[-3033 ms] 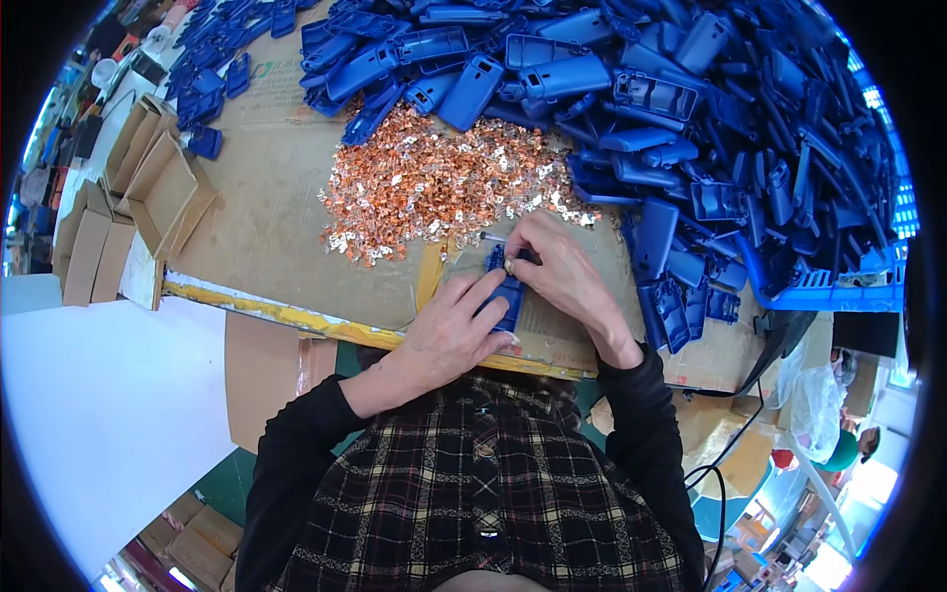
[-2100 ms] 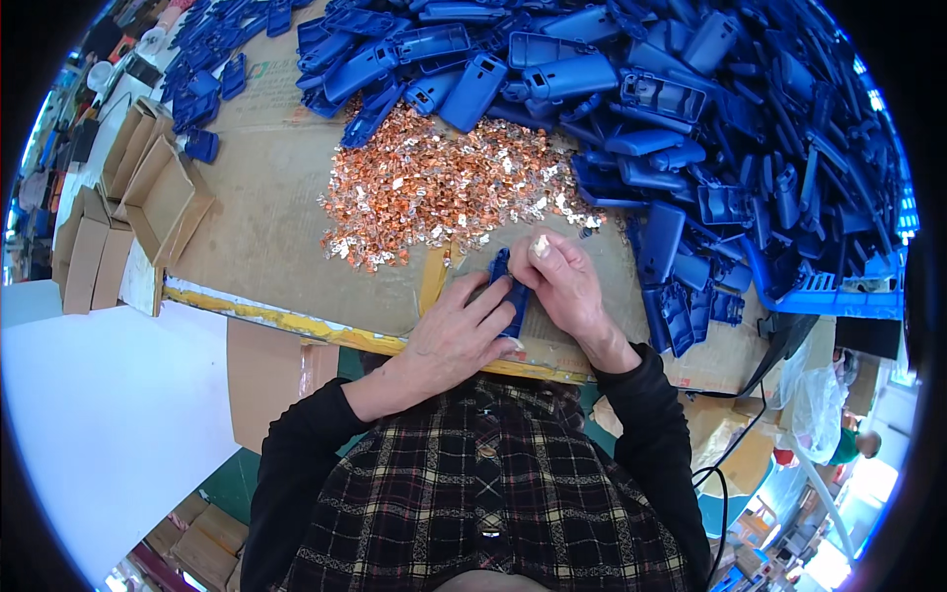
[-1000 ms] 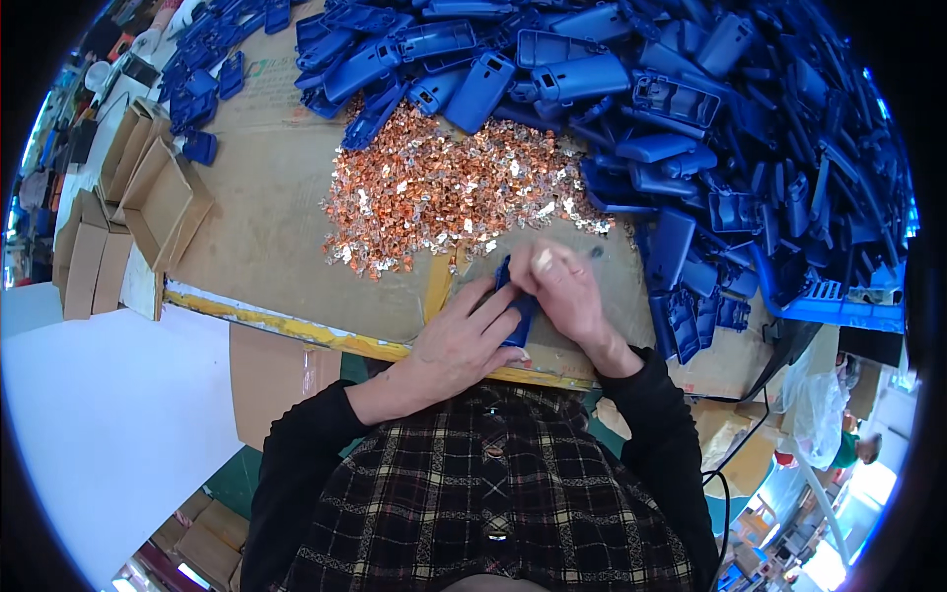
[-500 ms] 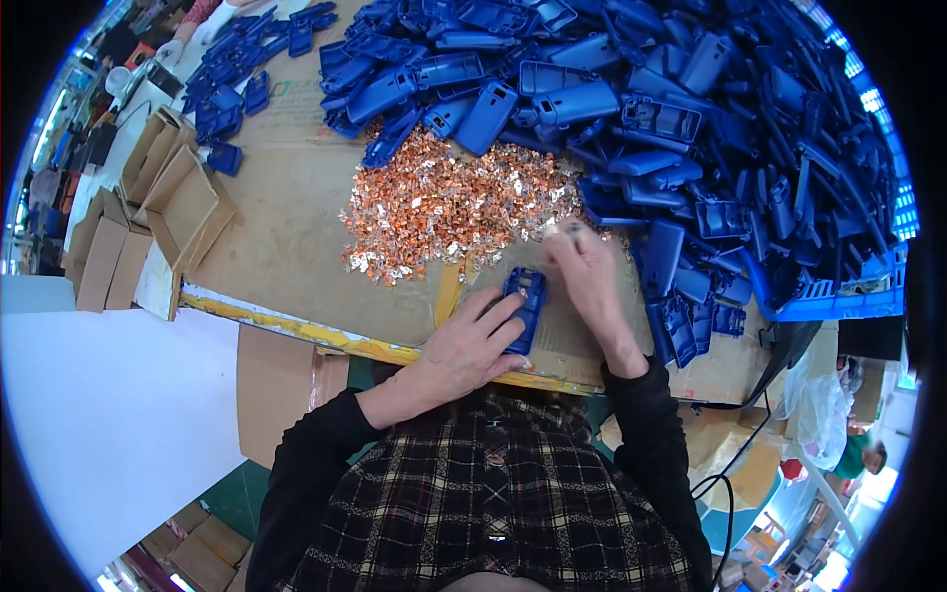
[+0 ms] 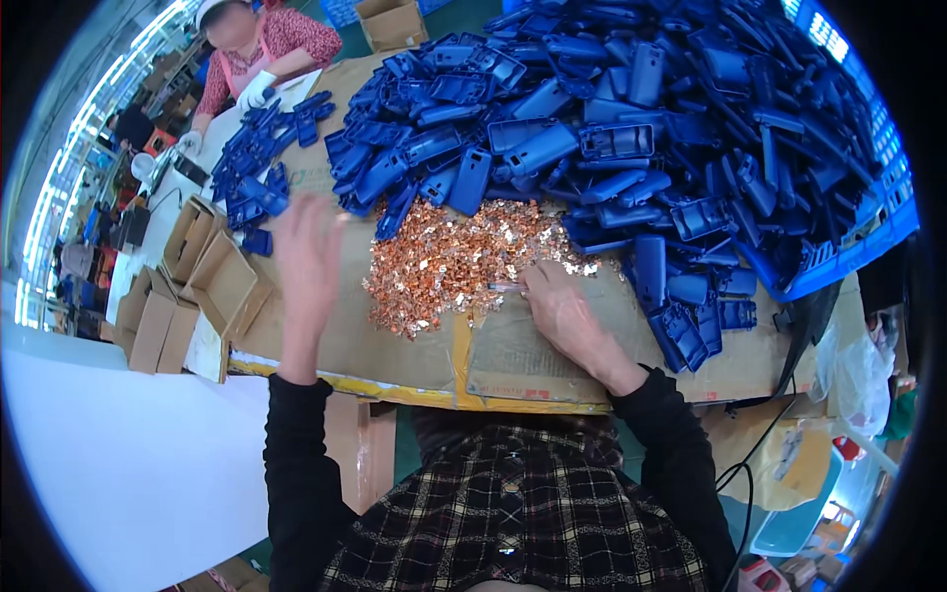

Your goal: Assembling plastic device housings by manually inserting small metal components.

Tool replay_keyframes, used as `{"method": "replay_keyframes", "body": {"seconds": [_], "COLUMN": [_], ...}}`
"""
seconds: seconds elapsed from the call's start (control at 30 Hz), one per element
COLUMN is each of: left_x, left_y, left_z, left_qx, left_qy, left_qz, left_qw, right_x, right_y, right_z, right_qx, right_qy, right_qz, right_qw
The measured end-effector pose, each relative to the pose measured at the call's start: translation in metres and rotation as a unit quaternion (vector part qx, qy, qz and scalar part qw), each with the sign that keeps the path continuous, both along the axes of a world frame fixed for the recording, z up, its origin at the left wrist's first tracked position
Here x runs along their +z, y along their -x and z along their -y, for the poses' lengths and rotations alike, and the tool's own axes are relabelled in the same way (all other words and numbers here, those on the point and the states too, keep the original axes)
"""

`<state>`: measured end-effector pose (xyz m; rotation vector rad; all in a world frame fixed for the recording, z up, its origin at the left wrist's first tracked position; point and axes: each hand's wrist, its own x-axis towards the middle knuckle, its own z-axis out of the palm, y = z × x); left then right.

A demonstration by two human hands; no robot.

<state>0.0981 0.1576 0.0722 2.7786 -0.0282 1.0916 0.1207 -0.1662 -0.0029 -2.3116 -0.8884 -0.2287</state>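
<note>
My left hand (image 5: pixel 309 255) is raised over the left part of the table, beside the smaller group of blue plastic housings (image 5: pixel 264 195). Motion smears its fingers, so I cannot tell whether they are open or hold anything. At the right edge of a heap of small copper-coloured metal pieces (image 5: pixel 434 266), my right hand (image 5: pixel 560 304) is closed around a thin tool (image 5: pixel 505 287) like tweezers. The tool's tip reaches toward the pieces. A big pile of blue plastic housings (image 5: pixel 592 138) rises behind the heap and to its right.
Open cardboard boxes (image 5: pixel 222 286) stand at the table's left edge. Cardboard with yellow tape (image 5: pixel 462 360) covers the tabletop. A blue crate (image 5: pixel 838 252) lies at the right under the pile. Across the table, a co-worker in a pink patterned top (image 5: pixel 296 39) has gloved hands near the smaller group.
My left hand has left the table's front edge and swung far left; the blue housing it held there is gone from that spot. My right hand has moved left to the metal pieces. The view has shifted.
</note>
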Motion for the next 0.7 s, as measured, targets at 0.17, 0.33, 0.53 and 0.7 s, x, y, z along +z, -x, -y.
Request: {"method": "replay_keyframes", "body": {"seconds": [0.17,0.33,0.53,0.7], "left_x": [-0.024,-0.049,-0.041,-0.013], "left_y": [-0.063,-0.103,-0.119,-0.085], "left_z": [0.088,0.121,0.108,0.087], "left_qx": [-0.168,-0.079,-0.061,-0.038], "left_qy": [0.037,-0.026,0.114,0.274], "left_qz": [-0.044,-0.111,-0.146,-0.083], "left_qw": [0.984,0.99,0.981,0.957], "right_x": [0.002,0.0,0.007,0.012], "right_y": [0.002,0.002,0.002,-0.004], "right_z": [0.004,0.011,0.021,0.031], "right_qx": [0.0,-0.007,0.002,0.008], "right_qy": [-0.008,0.0,0.001,-0.006], "right_qz": [-0.004,-0.024,-0.03,-0.091], "right_qw": [1.0,1.0,1.0,0.996]}}
